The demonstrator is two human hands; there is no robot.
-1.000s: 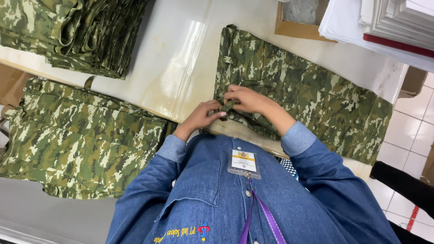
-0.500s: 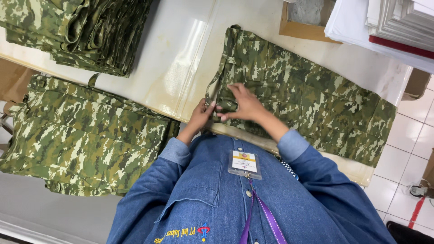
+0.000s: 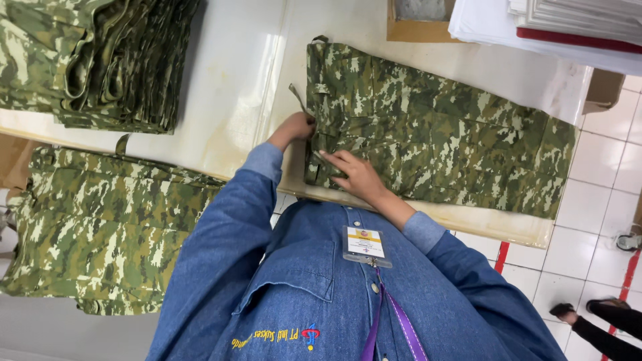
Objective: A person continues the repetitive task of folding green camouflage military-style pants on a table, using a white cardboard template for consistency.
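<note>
A pair of green camouflage trousers (image 3: 435,127) lies flat on the pale table (image 3: 241,80), waistband toward the left. My left hand (image 3: 294,127) grips the waistband edge, next to a thin strap (image 3: 297,99) sticking out from it. My right hand (image 3: 358,175) rests flat on the cloth near the waistband's lower corner, fingers pointing left. Both arms wear blue denim sleeves.
A tall stack of folded camouflage garments (image 3: 100,60) stands at the far left of the table. More camouflage cloth (image 3: 100,227) lies lower left. A cardboard box (image 3: 418,20) and stacked white sheets (image 3: 555,27) sit at the back. Another person's shoes (image 3: 588,311) show on the tiled floor.
My left hand has moved up along the waistband away from my right hand, which has stayed pressing the cloth. The view has shifted slightly.
</note>
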